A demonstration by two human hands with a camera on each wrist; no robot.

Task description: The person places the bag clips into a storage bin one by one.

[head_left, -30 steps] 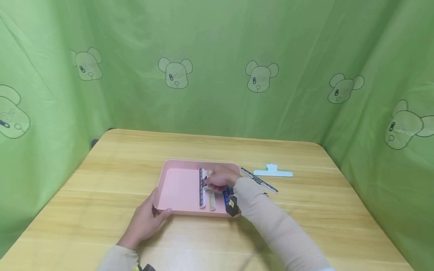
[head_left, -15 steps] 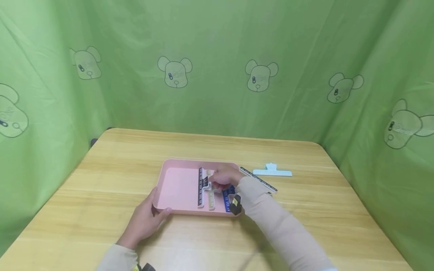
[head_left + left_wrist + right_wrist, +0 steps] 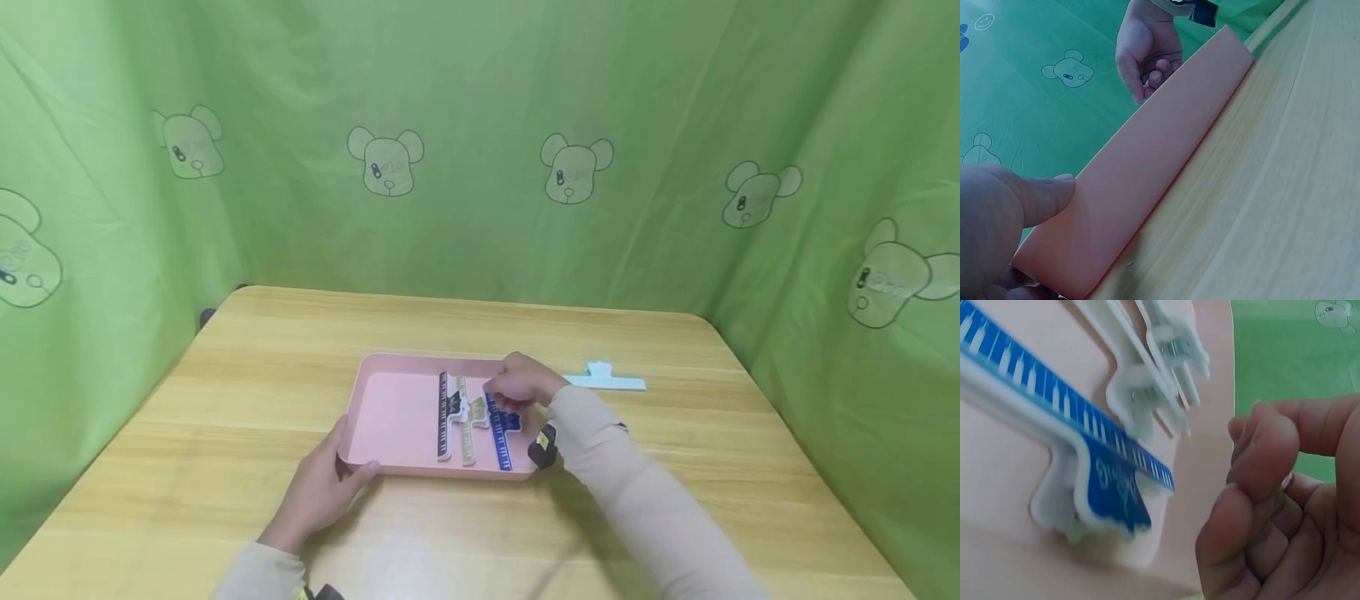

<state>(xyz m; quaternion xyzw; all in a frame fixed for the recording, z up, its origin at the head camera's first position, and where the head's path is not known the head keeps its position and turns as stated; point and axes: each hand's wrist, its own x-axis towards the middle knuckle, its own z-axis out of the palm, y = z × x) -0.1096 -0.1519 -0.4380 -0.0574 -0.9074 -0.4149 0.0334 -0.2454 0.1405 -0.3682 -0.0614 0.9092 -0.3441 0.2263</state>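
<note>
My left hand (image 3: pixel 318 492) grips the near left corner of a pink tray (image 3: pixel 390 473), its thumb over the outside of the wall and its fingers beneath in the left wrist view. Side by side in the tray lie three long clips with piano-key print: a black clip (image 3: pixel 444 425), a yellowish clip (image 3: pixel 468 446) and a blue clip (image 3: pixel 500 446). Over the tray's right part is my right hand (image 3: pixel 525 382), above the far end of the blue clip. In the right wrist view its loosely curled fingers hold nothing and stand apart from the blue clip (image 3: pixel 1116 487).
A pale blue clip (image 3: pixel 607 382) lies on the wooden table (image 3: pixel 675 467) right of the tray, partly behind my right wrist. A green curtain (image 3: pixel 480 67) with printed bear heads stands around the table.
My right hand has moved right from the yellowish clip to above the blue clip, uncovering both. A dark clip right of the tray is now hidden behind the right arm. The left hand stays put.
</note>
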